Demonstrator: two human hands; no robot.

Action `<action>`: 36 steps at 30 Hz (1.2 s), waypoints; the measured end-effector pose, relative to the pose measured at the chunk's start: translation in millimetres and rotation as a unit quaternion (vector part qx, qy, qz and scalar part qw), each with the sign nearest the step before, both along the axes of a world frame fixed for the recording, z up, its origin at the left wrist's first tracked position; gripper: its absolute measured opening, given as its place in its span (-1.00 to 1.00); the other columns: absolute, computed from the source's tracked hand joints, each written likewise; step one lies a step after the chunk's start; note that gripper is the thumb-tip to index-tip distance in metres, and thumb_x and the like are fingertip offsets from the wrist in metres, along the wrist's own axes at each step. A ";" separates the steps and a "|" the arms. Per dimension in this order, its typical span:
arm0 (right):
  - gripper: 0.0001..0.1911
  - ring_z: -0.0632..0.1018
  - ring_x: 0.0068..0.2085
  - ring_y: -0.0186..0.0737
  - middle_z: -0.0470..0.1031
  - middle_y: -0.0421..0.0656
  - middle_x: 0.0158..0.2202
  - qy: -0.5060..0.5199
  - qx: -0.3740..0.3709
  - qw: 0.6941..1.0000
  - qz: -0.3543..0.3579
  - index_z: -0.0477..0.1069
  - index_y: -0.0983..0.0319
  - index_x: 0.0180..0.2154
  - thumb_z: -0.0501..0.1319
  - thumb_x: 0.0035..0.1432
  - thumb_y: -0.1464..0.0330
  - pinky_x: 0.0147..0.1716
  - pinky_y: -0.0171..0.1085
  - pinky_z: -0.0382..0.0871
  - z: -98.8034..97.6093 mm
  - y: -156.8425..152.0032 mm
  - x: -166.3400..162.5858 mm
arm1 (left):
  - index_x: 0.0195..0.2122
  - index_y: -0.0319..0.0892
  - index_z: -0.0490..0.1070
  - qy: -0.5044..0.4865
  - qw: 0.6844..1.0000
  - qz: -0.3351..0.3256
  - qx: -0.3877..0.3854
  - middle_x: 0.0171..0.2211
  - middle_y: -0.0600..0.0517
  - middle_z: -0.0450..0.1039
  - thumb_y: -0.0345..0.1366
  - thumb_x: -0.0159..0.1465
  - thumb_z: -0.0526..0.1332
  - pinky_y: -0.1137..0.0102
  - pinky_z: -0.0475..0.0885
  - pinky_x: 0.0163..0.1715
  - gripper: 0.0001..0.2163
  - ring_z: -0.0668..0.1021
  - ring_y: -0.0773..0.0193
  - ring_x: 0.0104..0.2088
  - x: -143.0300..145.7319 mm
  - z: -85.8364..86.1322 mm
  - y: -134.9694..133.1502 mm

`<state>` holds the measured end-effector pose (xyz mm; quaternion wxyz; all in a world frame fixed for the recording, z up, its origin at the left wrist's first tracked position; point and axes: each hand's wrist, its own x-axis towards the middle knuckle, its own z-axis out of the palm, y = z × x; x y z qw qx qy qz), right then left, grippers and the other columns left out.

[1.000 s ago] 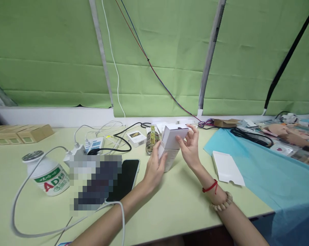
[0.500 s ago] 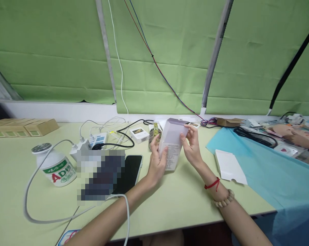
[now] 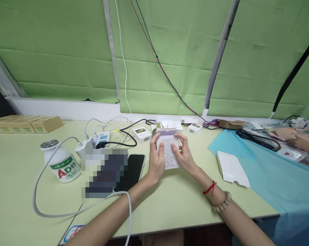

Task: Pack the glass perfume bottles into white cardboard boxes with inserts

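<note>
A small white carton with fine print on its face stands upright on the pale green table, its top flap open. My left hand grips its left side with fingers curled round the edge. My right hand clasps the right side, thumb on the printed face. A small glass bottle with a gold cap shows just behind the carton, mostly hidden by it.
A dark phone lies left of my hands beside a blurred patch. A white bottle with a green and red label, a power strip with cables, small boxes, a flat white card on blue cloth.
The carton has been turned from tilted, with its end facing me, to upright with the printed side toward me. Both hands came lower and nearer, and the view shifted slightly.
</note>
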<state>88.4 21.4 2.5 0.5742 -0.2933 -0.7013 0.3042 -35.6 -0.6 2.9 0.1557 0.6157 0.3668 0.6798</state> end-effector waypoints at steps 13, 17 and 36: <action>-0.64 0.44 -0.49 -0.43 0.29 -0.11 -0.05 0.016 -0.018 1.000 0.004 0.12 0.15 -0.09 0.17 0.14 0.17 -0.68 -0.45 0.30 -1.1 1.0 1.4 | -0.03 -0.12 0.15 -0.008 0.997 -0.017 -0.072 -0.04 -0.08 0.25 -0.08 0.33 0.01 0.26 0.29 0.03 -0.72 0.37 0.17 -0.01 -0.6 -2.9 0.4; -0.53 0.41 -0.54 -0.43 0.35 -0.14 -0.15 0.094 -0.020 0.995 -0.037 0.03 0.12 0.03 0.08 0.17 0.09 -0.72 -0.45 0.25 2.8 5.4 7.5 | 0.06 -0.05 0.09 -0.143 0.975 -0.098 -0.142 -0.07 -0.06 0.30 -0.06 0.30 0.08 0.37 0.40 -0.23 -0.63 0.45 0.19 -0.18 1.6 5.8 -3.5; -0.69 0.48 -0.19 -0.20 0.42 -0.16 -0.07 -0.154 -0.025 0.980 -0.122 0.34 0.18 -0.09 0.08 0.08 0.34 -0.15 -0.20 0.35 -33.0 42.1 5.6 | -0.45 -0.24 0.21 -0.334 0.528 -0.697 -0.352 -0.66 0.11 0.00 -0.10 0.07 0.29 0.53 0.08 -0.67 -0.67 0.27 0.33 -0.64 6.8 -33.0 -6.5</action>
